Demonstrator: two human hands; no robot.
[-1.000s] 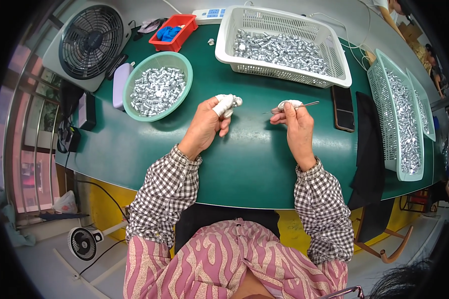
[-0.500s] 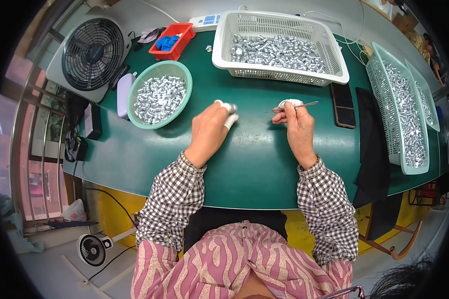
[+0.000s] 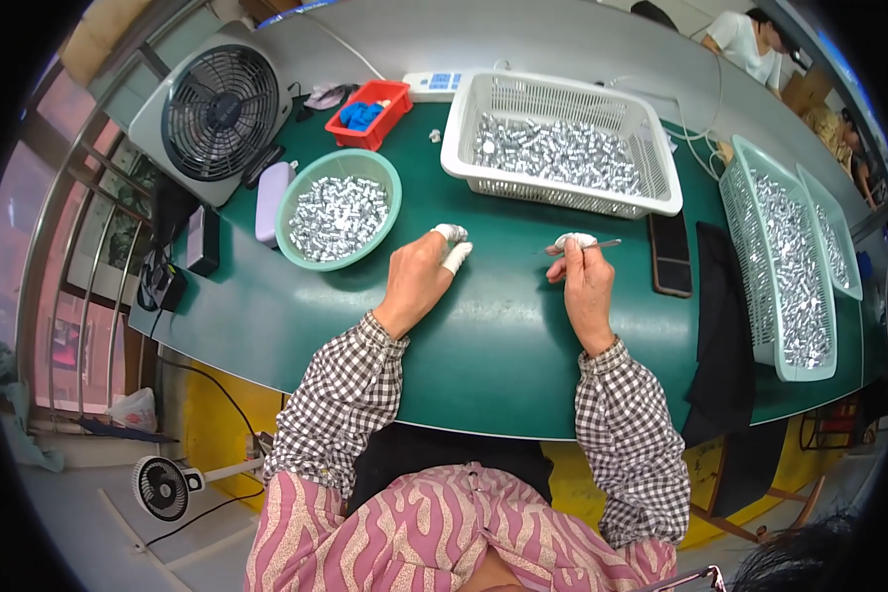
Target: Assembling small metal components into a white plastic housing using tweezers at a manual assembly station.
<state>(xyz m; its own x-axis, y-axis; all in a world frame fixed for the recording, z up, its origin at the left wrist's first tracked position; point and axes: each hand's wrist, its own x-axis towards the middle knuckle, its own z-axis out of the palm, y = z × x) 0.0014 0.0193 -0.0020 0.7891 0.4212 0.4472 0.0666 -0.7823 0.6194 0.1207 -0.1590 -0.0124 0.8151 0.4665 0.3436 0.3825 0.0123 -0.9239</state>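
Note:
My left hand [image 3: 419, 275] is over the green table, right of the bowl, with white covers on its thumb and forefinger. These fingers are pinched on a small silver metal part [image 3: 461, 234], mostly hidden by them. A thin metal pick [image 3: 607, 244] lies across the fingers of my right hand [image 3: 588, 281], gripped between thumb and covered forefinger, its fine tip pointing left toward my other hand. Nearest my left hand stands a light green bowl [image 3: 393, 219] heaped with silver metal parts [image 3: 337, 219]. Beyond both hands is a white basket [image 3: 562, 200] with more such parts.
At right stand two pale green baskets [image 3: 760, 296] of metal parts. A phone [image 3: 671, 255] and black cloth [image 3: 720, 340] lie beside my right arm. Farther left are a red bin [image 3: 373, 133], box fan [image 3: 222, 113] and lilac case [image 3: 272, 202]. Another person [image 3: 750, 44] sits beyond the partition.
The whole view has shifted, so the table sits lower in the picture. Both hands keep their grips; the small part at my left fingertips shows less plainly.

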